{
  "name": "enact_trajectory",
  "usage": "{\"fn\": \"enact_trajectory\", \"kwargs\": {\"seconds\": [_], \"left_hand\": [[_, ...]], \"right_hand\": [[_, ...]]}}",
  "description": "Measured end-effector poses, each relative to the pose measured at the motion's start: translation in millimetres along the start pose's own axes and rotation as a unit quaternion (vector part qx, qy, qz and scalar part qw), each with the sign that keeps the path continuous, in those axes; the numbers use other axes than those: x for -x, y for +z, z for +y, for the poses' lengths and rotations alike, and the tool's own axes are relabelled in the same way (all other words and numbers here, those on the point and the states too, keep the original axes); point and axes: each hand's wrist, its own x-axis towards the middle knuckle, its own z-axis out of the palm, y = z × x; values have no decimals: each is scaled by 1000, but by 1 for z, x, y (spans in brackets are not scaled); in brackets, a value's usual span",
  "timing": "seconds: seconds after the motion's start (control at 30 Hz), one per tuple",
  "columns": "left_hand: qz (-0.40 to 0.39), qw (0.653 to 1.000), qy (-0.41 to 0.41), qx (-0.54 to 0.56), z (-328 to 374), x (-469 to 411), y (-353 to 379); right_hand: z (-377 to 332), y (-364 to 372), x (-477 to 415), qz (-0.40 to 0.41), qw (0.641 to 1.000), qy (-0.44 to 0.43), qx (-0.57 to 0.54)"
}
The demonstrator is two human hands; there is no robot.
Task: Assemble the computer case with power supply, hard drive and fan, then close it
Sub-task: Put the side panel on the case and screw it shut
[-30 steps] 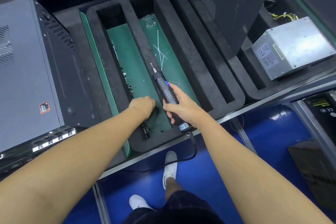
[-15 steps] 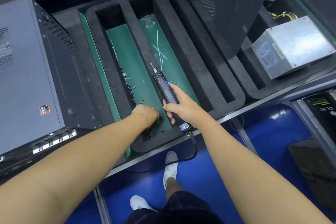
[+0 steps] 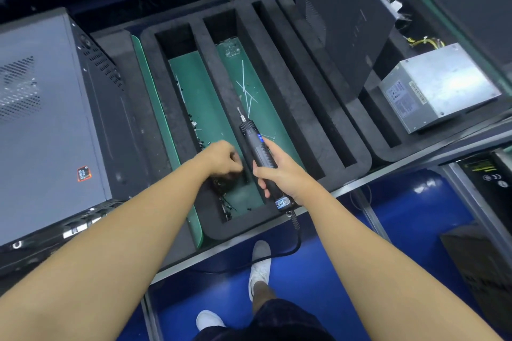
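Right hand (image 3: 282, 173) fingers grasping a black screwdriver (image 3: 256, 144), left hand (image 3: 221, 158) fingers curled over screws (image 3: 226, 207) in the tray (image 3: 293, 111), its grasp hidden, orange sticker (image 3: 84, 173) on the case (image 3: 41, 133) and power supply (image 3: 443, 83) label (image 3: 401, 97) unreadable

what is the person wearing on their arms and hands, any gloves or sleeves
Both forearms are bare to the frame edge, no sleeve in view. The left hand and right hand wear no gloves; no watch, band or ring is visible.

computer case (image 3: 41, 119): grey-black, far left | power supply (image 3: 437, 88): silver box, far right
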Motion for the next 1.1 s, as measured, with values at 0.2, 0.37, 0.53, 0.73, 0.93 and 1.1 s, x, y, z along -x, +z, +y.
{"fn": "enact_trajectory", "kwargs": {"seconds": [0.2,0.37,0.53,0.73,0.93,1.1], "left_hand": [[153,770,-9,620,0,29,-13],[153,632,67,757,11,64,-23],[103,611,108,778,13,109,-33],[36,561,165,811,-7,169,-24],[1,576,220,788,-42,224,-13],[-15,603,272,750,-70,260,-9]], "right_hand": [[-8,7,27,-43,999,-32,5],[-27,34,54,-61,995,-46,62],[-36,66,93,-53,990,-67,114],[-28,115,148,-31,986,-103,131],[-8,163,191,-28,984,-128,121],[5,194,214,-41,984,-134,106]]}}
